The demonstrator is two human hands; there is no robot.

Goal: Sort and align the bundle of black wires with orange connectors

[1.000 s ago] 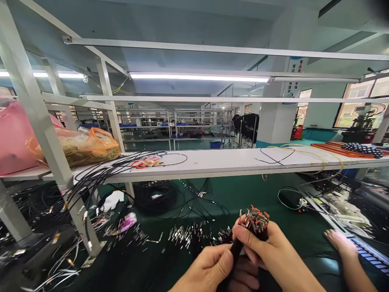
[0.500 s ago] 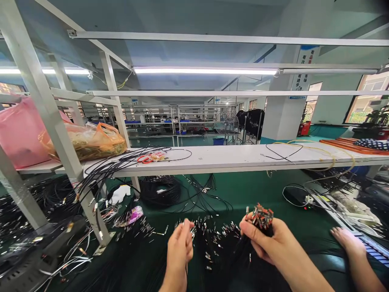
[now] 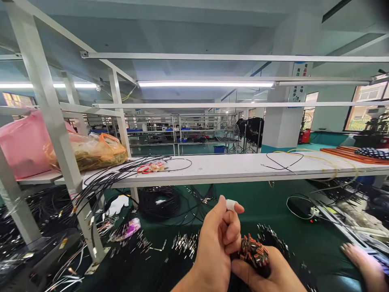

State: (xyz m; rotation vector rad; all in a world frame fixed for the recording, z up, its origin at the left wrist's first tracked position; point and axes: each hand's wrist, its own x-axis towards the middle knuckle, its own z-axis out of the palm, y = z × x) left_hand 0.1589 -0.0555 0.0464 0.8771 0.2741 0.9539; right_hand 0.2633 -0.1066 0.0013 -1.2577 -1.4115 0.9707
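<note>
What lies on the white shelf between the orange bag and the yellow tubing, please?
In the head view, red-handled scissors and looping black wires lie on the white shelf between them.

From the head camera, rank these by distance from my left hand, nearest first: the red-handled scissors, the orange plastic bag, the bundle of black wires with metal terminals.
Measured from the left hand:
1. Bundle of black wires with metal terminals, touching it on the right.
2. Red-handled scissors, on the white shelf, up left.
3. Orange plastic bag, farther left on that shelf.

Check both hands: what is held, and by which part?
The right hand grips a bundle of black cables just below its connector ends. The left hand pinches at those ends, fingers closed; whether it holds anything itself is unclear.
</note>
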